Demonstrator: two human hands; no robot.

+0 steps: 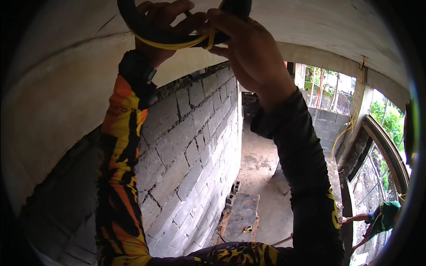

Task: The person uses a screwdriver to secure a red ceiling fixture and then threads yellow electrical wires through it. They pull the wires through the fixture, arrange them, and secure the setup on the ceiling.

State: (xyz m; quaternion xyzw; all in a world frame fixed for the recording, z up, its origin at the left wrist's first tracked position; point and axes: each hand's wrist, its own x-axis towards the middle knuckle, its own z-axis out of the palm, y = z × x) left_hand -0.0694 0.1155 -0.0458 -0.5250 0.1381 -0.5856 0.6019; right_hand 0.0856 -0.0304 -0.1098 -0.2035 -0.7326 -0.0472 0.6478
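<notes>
Far left, nine o'clock, there's the pale curved underside of the concrete ceiling [57,88], and below it the grey block wall [191,146] running away toward the middle of the view. Coming up at eleven o'clock is the left hand [162,33], raised overhead on an orange, yellow and black patterned sleeve [117,177], a dark watch or band [135,68] at the wrist. Its fingers are curled shut around a thick black conduit [137,24], which arcs across the top of the picture at twelve o'clock, its long axis running roughly left to right and bending up at both ends. A yellow wire [173,45] hugs the underside of that black conduit and loops up between the two hands. Just right of it, at twelve to one o'clock, the right hand [248,48] is also clamped on, thumb and fingers pinching where wire meets conduit; the black sleeve drops steeply down from it. Both hands are up at the ceiling, close together, almost touching, the right one nearer the wire's loop. Below, at six o'clock, a dark wooden table [242,217] sits on the concrete floor [262,164] with a small yellow-handled tool [247,229] on it. At three o'clock more yellow wire dangles by a window frame [381,146], and at four o'clock another person in green [384,217] bends outside
</notes>
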